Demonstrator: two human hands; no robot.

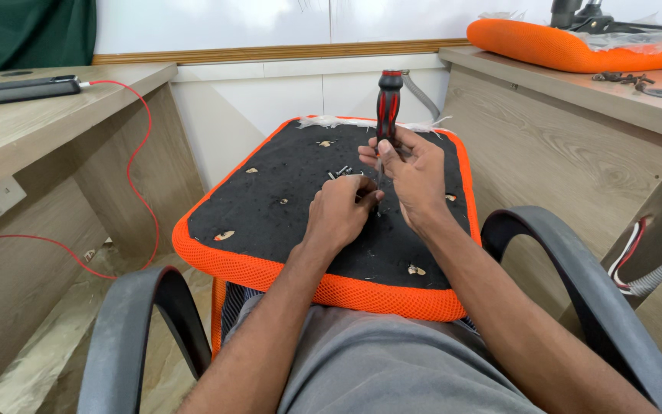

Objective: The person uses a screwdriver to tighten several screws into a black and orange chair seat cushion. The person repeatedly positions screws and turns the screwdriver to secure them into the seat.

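The seat cushion (270, 222) sat flipped on the lap between the two armrests (139, 322), and both sets of fingers (362, 192) met over its middle, with the screwdriver (388, 103) standing upright just behind them. A few loose screws (340, 172) lay on the cushion right by the left fingertips. Way off left of the fingers a phone (28, 88) lay on the desk (55, 123), and another cushion (568, 46) lay on the far-right desk behind them.
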